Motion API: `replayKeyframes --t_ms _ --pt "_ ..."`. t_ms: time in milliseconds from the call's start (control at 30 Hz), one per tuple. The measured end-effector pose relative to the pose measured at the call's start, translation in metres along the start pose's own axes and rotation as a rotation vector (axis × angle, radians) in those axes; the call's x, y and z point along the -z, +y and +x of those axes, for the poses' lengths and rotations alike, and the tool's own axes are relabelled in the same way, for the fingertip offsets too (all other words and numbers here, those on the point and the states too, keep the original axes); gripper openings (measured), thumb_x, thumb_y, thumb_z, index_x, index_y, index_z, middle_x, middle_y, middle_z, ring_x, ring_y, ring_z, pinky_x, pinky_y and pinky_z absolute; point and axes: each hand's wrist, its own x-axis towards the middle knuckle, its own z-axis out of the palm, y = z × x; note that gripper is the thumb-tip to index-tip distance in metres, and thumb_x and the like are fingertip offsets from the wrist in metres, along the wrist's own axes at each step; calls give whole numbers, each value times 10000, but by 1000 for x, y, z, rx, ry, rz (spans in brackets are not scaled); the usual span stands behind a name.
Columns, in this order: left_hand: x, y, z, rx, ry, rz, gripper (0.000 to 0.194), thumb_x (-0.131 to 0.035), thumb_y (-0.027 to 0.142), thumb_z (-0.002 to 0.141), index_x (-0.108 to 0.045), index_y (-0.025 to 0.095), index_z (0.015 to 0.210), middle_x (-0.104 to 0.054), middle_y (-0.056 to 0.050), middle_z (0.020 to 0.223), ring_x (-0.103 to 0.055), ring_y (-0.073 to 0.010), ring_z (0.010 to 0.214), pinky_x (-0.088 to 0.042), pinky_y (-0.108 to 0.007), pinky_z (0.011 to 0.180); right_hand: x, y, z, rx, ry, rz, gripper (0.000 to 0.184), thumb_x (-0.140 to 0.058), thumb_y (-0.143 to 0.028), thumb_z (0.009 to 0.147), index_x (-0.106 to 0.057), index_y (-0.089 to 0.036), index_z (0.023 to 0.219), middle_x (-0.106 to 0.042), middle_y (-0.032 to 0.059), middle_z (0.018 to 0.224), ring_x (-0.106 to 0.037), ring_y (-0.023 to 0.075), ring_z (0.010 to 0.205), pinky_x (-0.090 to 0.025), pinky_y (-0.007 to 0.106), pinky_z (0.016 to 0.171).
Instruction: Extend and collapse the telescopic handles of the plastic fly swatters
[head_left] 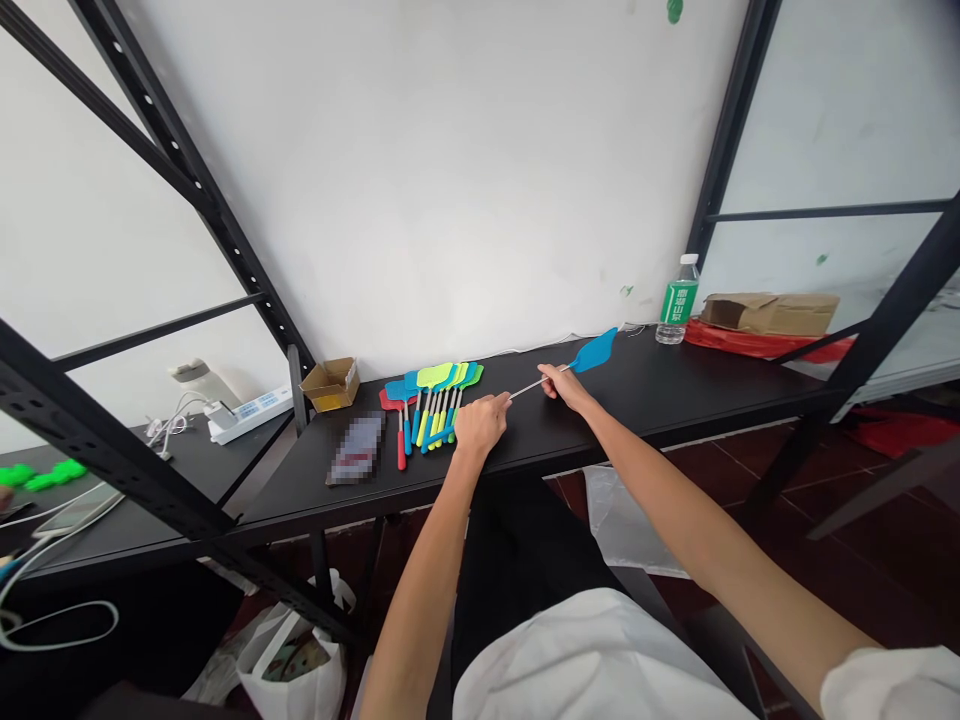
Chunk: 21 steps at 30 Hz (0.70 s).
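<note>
A blue fly swatter (pixel 595 352) with a thin metal rod is held above the black table, its head pointing right and away from me. My left hand (pixel 481 422) is closed around its handle, whose blue end sticks out to the left. Closer to the head, my right hand (pixel 562 386) has its fingers pinched around the metal rod. Left of my left hand, several fly swatters (pixel 435 377) in yellow, blue, green and red lie side by side, handles towards me. The red fly swatter (pixel 401 450) is at the left end of the row.
Left of the swatters are a blurred flat item (pixel 358 448) and a small open cardboard box (pixel 330 385). A water bottle (pixel 677 302) and a brown carton (pixel 780 313) stand at the right. Black metal posts (pixel 731 130) frame the table (pixel 720 385); a power strip (pixel 251 415) lies farther left.
</note>
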Motion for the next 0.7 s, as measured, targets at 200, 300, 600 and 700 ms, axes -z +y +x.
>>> replayKeyframes --t_ms 200,300,600,700 --pt "0 0 1 26 -20 -10 364 -396 435 1028 -671 364 1255 -752 -63 969 -692 -237 850 -375 -285 628 0 -1 -1 3 6 15 502 -591 -439 877 -465 -216 446 -473 -7 382 -406 97 360 -340 258 451" --pt "0 -1 1 35 -24 -12 380 -386 465 1028 -673 372 1260 -759 -62 966 -694 -239 844 -377 -287 630 -1 -1 -1 -3 16 26 493 -601 -436 868 -465 -216 448 -472 -8 381 -402 95 355 -336 257 443" --pt "-2 -2 0 8 31 -57 422 -383 508 1030 -673 318 1271 -760 -72 1049 -699 -242 914 -390 -284 653 -1 -3 -2 -28 94 68 439 -674 -428 819 -446 -237 496 -459 -31 381 -407 111 356 -349 260 418" --pt "-2 -1 0 6 44 -64 418 -385 492 1031 -682 281 1237 -754 -80 1049 -694 -237 909 -400 -283 661 -1 -1 -1 -29 116 66 441 -673 -431 815 -442 -238 493 -450 -33 378 -398 110 358 -346 260 417"
